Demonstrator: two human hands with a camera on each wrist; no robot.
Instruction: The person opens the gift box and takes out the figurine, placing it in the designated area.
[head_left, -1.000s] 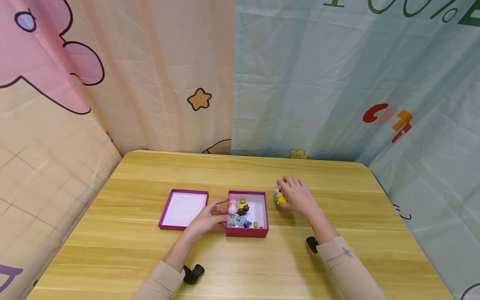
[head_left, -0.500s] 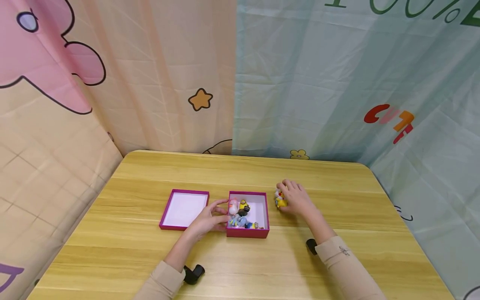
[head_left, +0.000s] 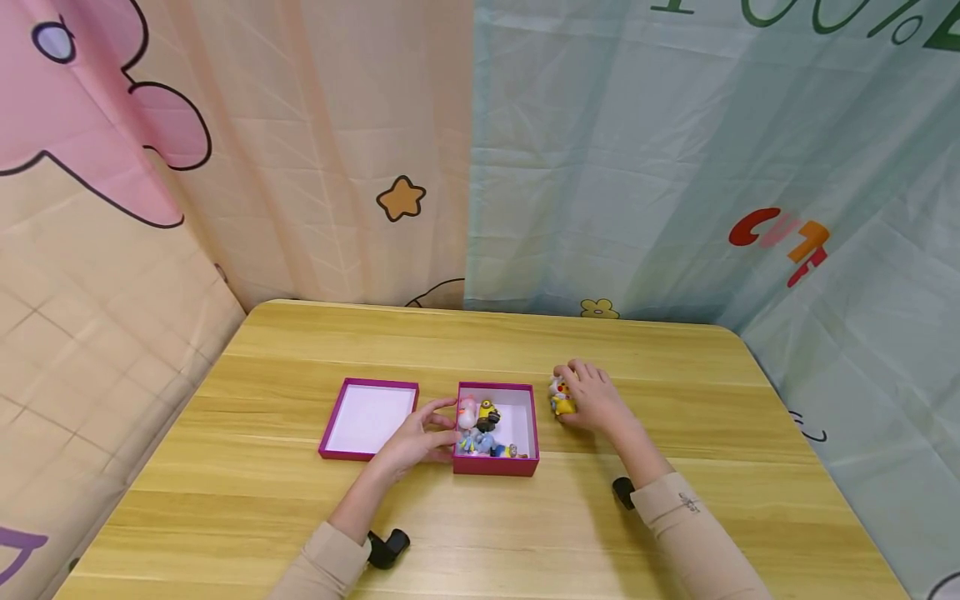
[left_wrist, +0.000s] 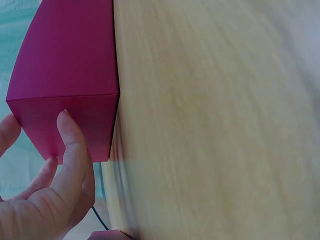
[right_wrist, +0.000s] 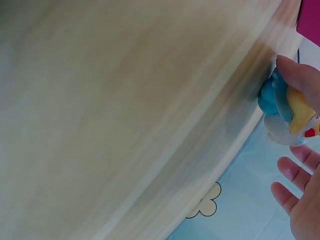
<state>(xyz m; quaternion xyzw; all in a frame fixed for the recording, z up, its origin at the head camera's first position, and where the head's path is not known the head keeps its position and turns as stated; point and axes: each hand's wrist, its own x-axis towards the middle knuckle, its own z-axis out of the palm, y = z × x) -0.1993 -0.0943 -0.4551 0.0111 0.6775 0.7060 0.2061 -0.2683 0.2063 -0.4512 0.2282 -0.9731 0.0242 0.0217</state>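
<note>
On the right, my right hand (head_left: 597, 402) pinches a small toy figurine (head_left: 562, 403), yellow and white with a red cheek. Its blue part shows in the right wrist view, where the thumb (right_wrist: 300, 77) presses one end and a fingertip meets the other. My left hand (head_left: 408, 442) rests its fingertips against the left side of an open magenta box (head_left: 495, 467); the left wrist view shows loosely bent fingers touching that wall. Several figurines lie inside the box: a pink-and-white one (head_left: 467, 413), a yellow minion (head_left: 487, 412) and blue-grey ones (head_left: 480, 442).
The box's lid (head_left: 371, 417) lies with its white inside up, left of the box and close behind the left hand. All of it sits on a wooden table (head_left: 285, 517). Patterned curtains (head_left: 600, 167) hang behind the far edge.
The right hand and the figurine have come slightly toward the person since the first frame. The left hand and the box hold their place.
</note>
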